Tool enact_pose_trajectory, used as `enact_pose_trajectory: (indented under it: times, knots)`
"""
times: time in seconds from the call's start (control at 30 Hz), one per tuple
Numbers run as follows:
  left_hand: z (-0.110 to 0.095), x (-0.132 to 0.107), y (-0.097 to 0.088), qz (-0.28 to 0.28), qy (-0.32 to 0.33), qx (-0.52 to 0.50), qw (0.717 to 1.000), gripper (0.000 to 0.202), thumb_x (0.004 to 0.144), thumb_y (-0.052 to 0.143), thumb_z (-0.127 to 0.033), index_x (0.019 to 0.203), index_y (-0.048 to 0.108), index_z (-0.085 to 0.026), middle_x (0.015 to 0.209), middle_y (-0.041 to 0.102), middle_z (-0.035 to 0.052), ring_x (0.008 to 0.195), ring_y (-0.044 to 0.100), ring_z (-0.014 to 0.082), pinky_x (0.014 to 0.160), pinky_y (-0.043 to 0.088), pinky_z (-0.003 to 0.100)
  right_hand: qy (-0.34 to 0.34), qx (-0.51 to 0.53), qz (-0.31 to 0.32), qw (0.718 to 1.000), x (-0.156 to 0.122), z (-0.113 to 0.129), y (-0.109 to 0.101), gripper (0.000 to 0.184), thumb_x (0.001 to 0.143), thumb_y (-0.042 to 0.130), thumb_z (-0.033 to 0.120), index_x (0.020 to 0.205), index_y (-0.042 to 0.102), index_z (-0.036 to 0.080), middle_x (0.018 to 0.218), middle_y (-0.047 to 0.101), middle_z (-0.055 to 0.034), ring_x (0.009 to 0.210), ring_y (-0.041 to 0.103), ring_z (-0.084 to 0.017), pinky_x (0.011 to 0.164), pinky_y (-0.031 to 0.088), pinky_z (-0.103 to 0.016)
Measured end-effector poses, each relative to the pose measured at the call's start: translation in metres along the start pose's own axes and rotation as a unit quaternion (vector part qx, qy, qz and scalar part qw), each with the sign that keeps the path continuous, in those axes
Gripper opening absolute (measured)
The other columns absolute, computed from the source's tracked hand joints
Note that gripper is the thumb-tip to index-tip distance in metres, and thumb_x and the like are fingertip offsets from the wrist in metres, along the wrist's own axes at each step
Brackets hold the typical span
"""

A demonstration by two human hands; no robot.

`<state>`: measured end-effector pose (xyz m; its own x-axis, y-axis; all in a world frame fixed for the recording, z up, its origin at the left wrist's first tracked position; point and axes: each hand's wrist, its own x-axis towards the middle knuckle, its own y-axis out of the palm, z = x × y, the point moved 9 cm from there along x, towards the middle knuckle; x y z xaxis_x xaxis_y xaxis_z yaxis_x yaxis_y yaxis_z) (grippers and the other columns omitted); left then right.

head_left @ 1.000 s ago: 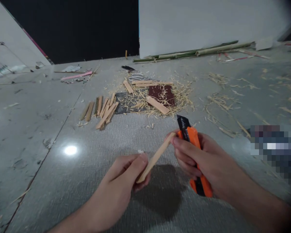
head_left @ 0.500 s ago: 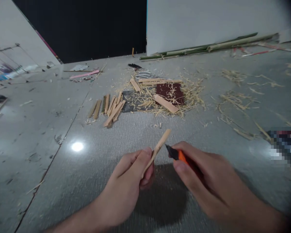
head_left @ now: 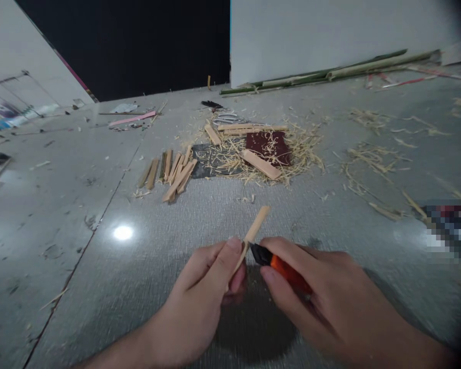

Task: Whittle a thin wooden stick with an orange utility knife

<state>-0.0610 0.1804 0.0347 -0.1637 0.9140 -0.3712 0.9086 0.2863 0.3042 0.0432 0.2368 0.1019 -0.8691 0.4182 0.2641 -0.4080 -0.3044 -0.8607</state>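
Observation:
Between the thumb and fingers of my left hand point(head_left: 203, 292) is a narrow, pale bamboo strip point(head_left: 258, 221), its free end pointing up and to the right. My right hand point(head_left: 315, 287) is wrapped round an orange and black utility knife point(head_left: 286, 270). The knife's dark tip lies at the strip's right edge, just beyond my left thumb; whether the blade bites into the wood I cannot tell. The lower end of the strip is partly hidden by my left fingers.
Several cut bamboo pieces point(head_left: 180, 174) lie on the grey floor ahead. Right of them, thin shavings surround dark red sandpaper point(head_left: 267, 143) with a wider bamboo piece point(head_left: 262, 164) on it. Green bamboo poles point(head_left: 322, 74) rest along the wall. A blurred dark object point(head_left: 453, 230) is at far right.
My right hand has drawn the knife down and left along the strip, toward my left thumb. My left hand and the strip have barely moved.

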Motion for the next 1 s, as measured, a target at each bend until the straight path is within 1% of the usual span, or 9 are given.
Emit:
enact_pose_trajectory:
  times: [0.13, 0.23, 0.3, 0.37, 0.47, 0.57, 0.7, 0.87, 1.0]
  knots:
    - [0.007, 0.001, 0.001, -0.007, -0.007, -0.027, 1.0, 0.059, 0.101, 0.06, -0.064, 0.062, 0.046, -0.022, 0.059, 0.034, -0.0064, 0.056, 0.029, 0.0115, 0.055, 0.023, 0.03, 0.074, -0.015, -0.037, 0.996, 0.003, -0.034, -0.007, 0.023, 0.107, 0.047, 0.042, 0.1, 0.061, 0.026, 0.062, 0.066, 0.0044, 0.046, 0.061, -0.017, 0.049, 0.035, -0.029]
    - [0.007, -0.005, 0.006, 0.004, -0.006, 0.026, 1.0, 0.064, 0.102, 0.054, -0.065, 0.056, 0.041, -0.023, 0.055, 0.036, -0.0043, 0.057, 0.034, 0.0133, 0.059, 0.027, 0.033, 0.18, -0.043, -0.103, 0.977, 0.004, -0.082, -0.034, 0.032, 0.109, 0.045, 0.05, 0.092, 0.058, 0.026, 0.055, 0.056, 0.0035, 0.041, 0.047, -0.016, 0.047, 0.024, -0.03]
    - [0.004, -0.009, 0.008, 0.009, -0.008, 0.051, 0.999, 0.065, 0.099, 0.056, -0.069, 0.054, 0.04, -0.024, 0.055, 0.038, -0.0031, 0.059, 0.035, 0.0143, 0.06, 0.027, 0.034, 0.221, -0.048, -0.138, 0.964, 0.003, -0.099, -0.05, 0.039, 0.109, 0.045, 0.055, 0.081, 0.05, 0.027, 0.053, 0.047, 0.0043, 0.045, 0.042, -0.016, 0.049, 0.023, -0.031]
    - [-0.001, -0.01, 0.007, 0.001, -0.008, 0.043, 0.999, 0.065, 0.096, 0.06, -0.07, 0.054, 0.041, -0.024, 0.054, 0.037, -0.0034, 0.058, 0.034, 0.0144, 0.058, 0.027, 0.034, 0.228, -0.02, -0.142, 0.963, 0.004, -0.097, -0.054, 0.041, 0.11, 0.042, 0.056, 0.081, 0.047, 0.028, 0.055, 0.044, 0.0057, 0.047, 0.042, -0.015, 0.049, 0.028, -0.03]
    - [-0.006, -0.007, 0.007, 0.006, -0.007, 0.012, 1.0, 0.064, 0.095, 0.062, -0.068, 0.053, 0.042, -0.024, 0.053, 0.034, -0.0048, 0.055, 0.03, 0.0133, 0.056, 0.024, 0.034, 0.2, 0.044, -0.101, 0.974, 0.008, -0.073, -0.039, 0.041, 0.112, 0.039, 0.056, 0.087, 0.054, 0.027, 0.06, 0.048, 0.0069, 0.05, 0.046, -0.012, 0.048, 0.036, -0.028]
    - [-0.006, -0.005, 0.007, 0.015, -0.011, 0.006, 1.0, 0.063, 0.097, 0.06, -0.068, 0.055, 0.044, -0.023, 0.054, 0.035, -0.0048, 0.055, 0.03, 0.0128, 0.056, 0.024, 0.034, 0.173, 0.121, -0.069, 0.975, 0.005, -0.051, -0.023, 0.038, 0.113, 0.04, 0.053, 0.094, 0.058, 0.026, 0.062, 0.05, 0.0074, 0.051, 0.047, -0.011, 0.047, 0.036, -0.026]
    - [-0.003, -0.004, 0.004, 0.011, -0.015, 0.005, 1.0, 0.063, 0.098, 0.059, -0.069, 0.057, 0.046, -0.023, 0.056, 0.036, -0.0049, 0.056, 0.031, 0.0128, 0.057, 0.025, 0.033, 0.184, 0.206, -0.068, 0.959, -0.005, -0.05, -0.015, 0.037, 0.112, 0.043, 0.055, 0.092, 0.057, 0.026, 0.06, 0.044, 0.0079, 0.05, 0.042, -0.011, 0.047, 0.033, -0.026]
    - [0.001, -0.002, 0.003, 0.006, -0.023, 0.032, 0.999, 0.065, 0.098, 0.058, -0.071, 0.057, 0.045, -0.023, 0.056, 0.037, -0.0046, 0.057, 0.033, 0.0131, 0.057, 0.026, 0.032, 0.276, 0.358, -0.052, 0.891, -0.015, -0.066, 0.0, 0.043, 0.107, 0.049, 0.066, 0.092, 0.057, 0.026, 0.07, 0.044, 0.0056, 0.055, 0.041, -0.01, 0.044, 0.036, -0.022]
    - [0.001, -0.003, 0.005, 0.01, -0.028, 0.059, 0.998, 0.067, 0.096, 0.058, -0.073, 0.055, 0.044, -0.023, 0.055, 0.036, -0.0045, 0.056, 0.034, 0.0125, 0.056, 0.026, 0.031, 0.323, 0.478, -0.01, 0.817, -0.013, -0.065, 0.017, 0.041, 0.096, 0.069, 0.065, 0.113, 0.06, 0.029, 0.055, 0.034, 0.0127, 0.043, 0.027, -0.008, 0.037, 0.029, -0.019]
